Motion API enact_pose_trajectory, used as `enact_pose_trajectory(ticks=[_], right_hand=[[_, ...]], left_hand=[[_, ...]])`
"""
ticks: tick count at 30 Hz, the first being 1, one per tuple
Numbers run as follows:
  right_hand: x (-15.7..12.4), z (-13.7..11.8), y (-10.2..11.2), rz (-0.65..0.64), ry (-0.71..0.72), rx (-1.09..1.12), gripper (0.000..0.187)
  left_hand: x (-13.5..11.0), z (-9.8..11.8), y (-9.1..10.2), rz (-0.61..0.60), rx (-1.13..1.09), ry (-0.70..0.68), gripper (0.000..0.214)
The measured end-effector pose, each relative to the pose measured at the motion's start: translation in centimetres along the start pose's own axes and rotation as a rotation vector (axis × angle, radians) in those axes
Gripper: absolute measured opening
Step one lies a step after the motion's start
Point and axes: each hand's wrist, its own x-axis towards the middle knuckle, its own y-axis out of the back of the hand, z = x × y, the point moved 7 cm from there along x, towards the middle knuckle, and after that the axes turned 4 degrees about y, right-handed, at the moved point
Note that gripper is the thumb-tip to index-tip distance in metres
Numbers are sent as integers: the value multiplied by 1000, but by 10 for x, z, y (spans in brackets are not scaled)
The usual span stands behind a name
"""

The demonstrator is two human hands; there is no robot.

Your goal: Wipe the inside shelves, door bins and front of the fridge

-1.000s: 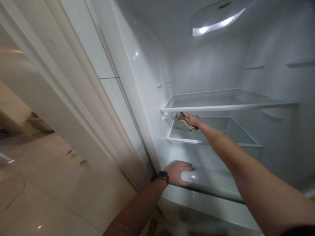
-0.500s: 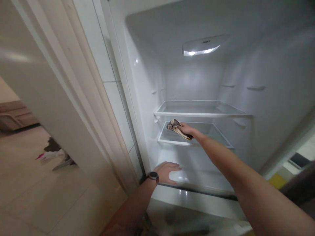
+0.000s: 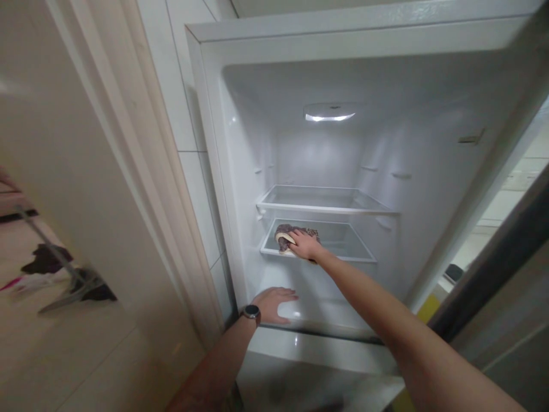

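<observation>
A dark patterned cloth with a pale edge is bunched under my right hand, whose fingers press it onto the lower glass shelf of the fridge near its front left part. Lower down, my left hand rests with fingers spread at the fridge's floor, close to the left wall; a round watch is on that wrist. Above the cloth is the upper glass shelf. Part of the cloth is hidden beneath my right hand.
A lit lamp glows at the top inside the fridge. The fridge door stands open at the right. To the left are a wooden door frame and white wall tiles. A broom-like tool and a dark heap lie on the floor.
My right hand has moved the cloth toward the front of the lower shelf and now lies flatter over it. My left hand stays in place. The view has drawn back, showing the fridge's top edge.
</observation>
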Motion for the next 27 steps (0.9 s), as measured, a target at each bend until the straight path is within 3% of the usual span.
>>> enact_pose_trajectory(ticks=[7, 19, 27], right_hand=[[27, 13, -2, 27, -73, -20, 59], [98, 49, -9, 98, -140, 79, 50], [111, 87, -4, 191, -301, 196, 57]], left_hand=[[0, 0, 0, 8, 4, 1, 87], [-2, 7, 5, -22, 39, 20, 76], [-2, 11, 7, -20, 56, 0, 72]])
